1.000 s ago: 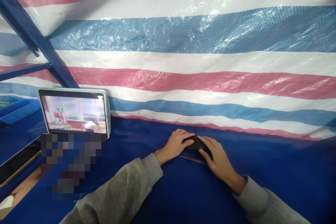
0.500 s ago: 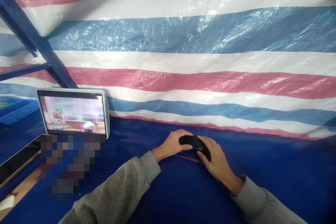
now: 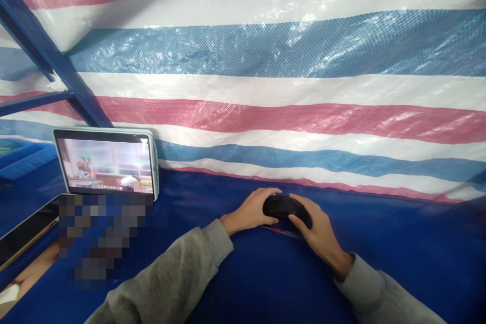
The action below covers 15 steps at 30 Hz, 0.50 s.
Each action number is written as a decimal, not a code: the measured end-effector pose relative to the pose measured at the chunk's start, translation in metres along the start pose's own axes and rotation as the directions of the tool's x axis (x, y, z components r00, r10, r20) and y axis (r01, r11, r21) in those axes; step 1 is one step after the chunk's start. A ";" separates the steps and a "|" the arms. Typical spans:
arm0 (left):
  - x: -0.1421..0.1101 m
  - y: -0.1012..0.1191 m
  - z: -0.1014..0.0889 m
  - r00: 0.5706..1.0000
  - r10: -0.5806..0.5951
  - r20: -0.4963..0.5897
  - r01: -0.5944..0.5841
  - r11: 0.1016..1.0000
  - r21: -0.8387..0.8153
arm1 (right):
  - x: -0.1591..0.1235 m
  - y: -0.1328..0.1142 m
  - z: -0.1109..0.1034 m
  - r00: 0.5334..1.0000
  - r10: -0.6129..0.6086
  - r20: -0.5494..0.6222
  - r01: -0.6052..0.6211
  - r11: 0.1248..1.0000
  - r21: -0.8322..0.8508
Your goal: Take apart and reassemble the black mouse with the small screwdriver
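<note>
A: Head view first: the striped tarpaulin point(image 3: 266, 86) fills everything beyond the hands, red, white and blue bands hanging down to the blue table cover point(image 3: 246, 283) they rest on.

B: And off to the left of the left hand?

A: A blue metal frame point(image 3: 41, 50) slants up past the tarp, and a tablet point(image 3: 106, 162) stands propped against the tarp, its screen lit with a cartoon. Nearer the left edge lies a dark flat device point(image 3: 26, 235), partly cut off.

B: The hands themselves?

A: Left hand point(image 3: 250, 210) and right hand point(image 3: 317, 235) both curl around a black computer mouse point(image 3: 284, 206), fingers closed on it from either side. Grey sleeves run back toward the camera.

B: Anything changed?

A: Yes. A second ago the mouse was mostly buried under the fingers; now it is tipped up and more of its rounded black body shows between the two hands, a little farther to the right. I read that as the mouse being turned for handling, not put down.

B: Smallest thing?

A: A thin red-tipped tool point(image 3: 283, 232) lies on the cover just under the hands, touched by neither as far as I can tell.
</note>
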State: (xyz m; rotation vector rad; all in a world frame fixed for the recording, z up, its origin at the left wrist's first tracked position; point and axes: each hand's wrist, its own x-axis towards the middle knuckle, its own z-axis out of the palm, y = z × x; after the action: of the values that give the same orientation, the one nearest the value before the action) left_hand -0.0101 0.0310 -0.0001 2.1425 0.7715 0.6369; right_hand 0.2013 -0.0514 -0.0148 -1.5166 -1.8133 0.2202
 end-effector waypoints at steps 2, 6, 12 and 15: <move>-0.001 0.002 -0.001 1.000 -0.016 -0.008 0.016 1.000 -0.014 | 0.003 -0.002 -0.001 0.999 0.054 0.005 -0.054 0.997 0.057; -0.001 0.003 -0.002 0.997 -0.034 -0.077 0.030 0.998 -0.051 | 0.007 -0.002 0.000 0.993 0.120 -0.013 -0.118 0.989 0.092; 0.002 -0.001 0.001 0.980 -0.030 -0.194 0.013 0.996 -0.086 | 0.011 0.007 0.002 0.987 0.136 -0.090 -0.131 0.990 0.060; 0.003 -0.002 0.002 0.972 -0.039 -0.230 0.031 0.999 -0.036 | 0.011 0.009 0.002 0.983 0.147 -0.106 -0.143 0.989 0.047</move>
State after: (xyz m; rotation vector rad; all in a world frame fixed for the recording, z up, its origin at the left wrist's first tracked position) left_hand -0.0080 0.0334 -0.0025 2.0433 0.9148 0.8850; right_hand 0.2071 -0.0382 -0.0164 -1.6031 -1.6062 0.2374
